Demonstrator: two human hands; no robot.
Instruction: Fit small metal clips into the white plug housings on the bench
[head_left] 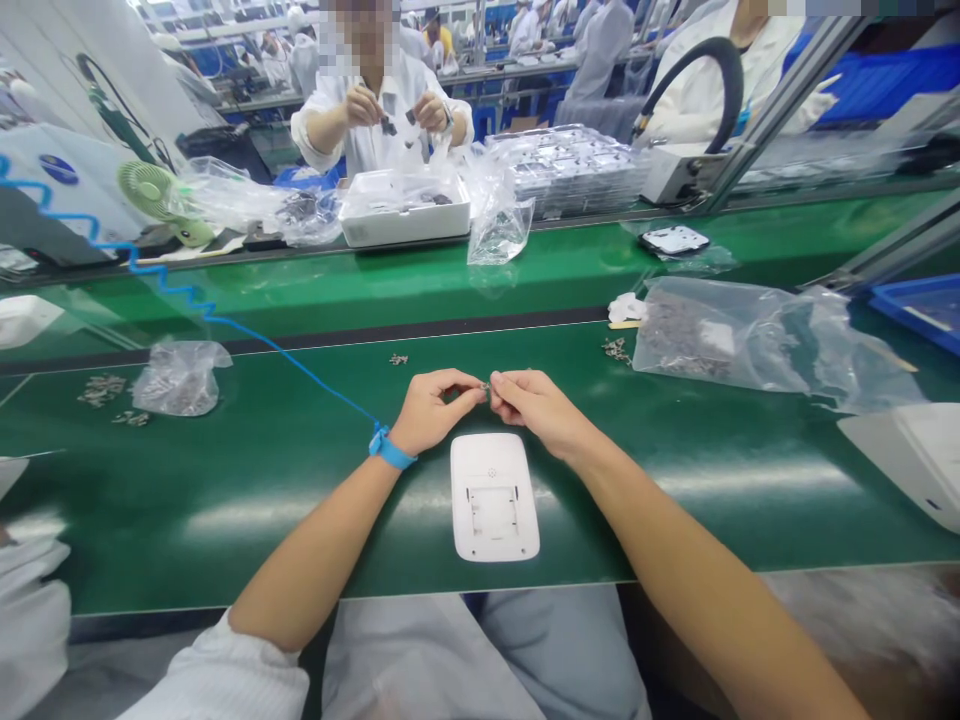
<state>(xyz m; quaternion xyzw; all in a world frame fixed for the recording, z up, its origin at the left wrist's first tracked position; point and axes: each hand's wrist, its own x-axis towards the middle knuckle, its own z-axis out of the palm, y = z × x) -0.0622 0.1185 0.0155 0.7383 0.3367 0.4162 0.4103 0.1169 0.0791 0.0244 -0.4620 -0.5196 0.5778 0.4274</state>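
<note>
My left hand (436, 408), with a blue wrist strap (391, 450) and coiled cord, is closed in a pinch. Its fingertips meet those of my right hand (534, 402), which is pinched shut too. A tiny metal piece (486, 389) shows between the two sets of fingertips; its exact kind is too small to make out. Just below the hands, a white plastic housing (495, 461) lies flat on the green table, its rectangular recess facing up. Beyond my left hand sits a small pile of metal pieces (399, 359).
More metal pieces (102, 390) and a clear bag (180, 378) lie at left. A large bag of small parts (694, 335) lies at right, near a blue tray (919, 308). Across the green conveyor (420, 290), a co-worker (375, 120) handles dark parts above a white box (405, 228).
</note>
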